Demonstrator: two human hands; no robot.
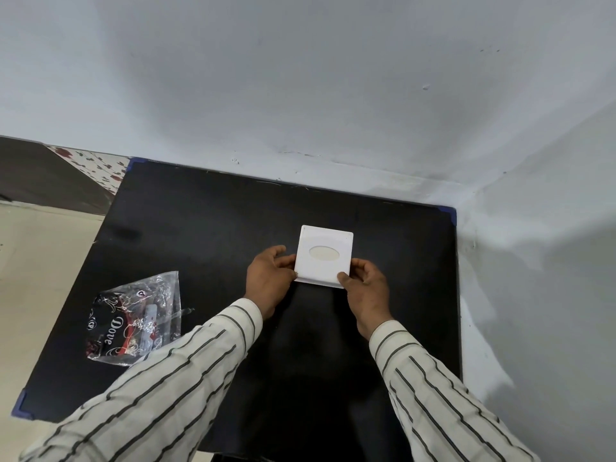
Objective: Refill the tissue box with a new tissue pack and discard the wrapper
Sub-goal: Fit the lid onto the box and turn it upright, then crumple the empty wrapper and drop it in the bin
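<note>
A white square tissue box (325,241) with an oval opening in its top sits on the black table (206,221), toward the far right. Pale tissue shows through the oval. My left hand (268,281) grips the box's near left corner, thumb and fingers on its edge. My right hand (365,288) holds the near right corner, thumb pressed on the top face. A crumpled clear plastic wrapper (133,316) printed "Dove" in black and red lies flat at the table's left side, apart from both hands.
The table stands in a corner between grey walls (333,78) at the back and right. Blue protectors cap its corners (20,403). Pale floor (40,248) and a flowered cloth (96,165) lie to the left.
</note>
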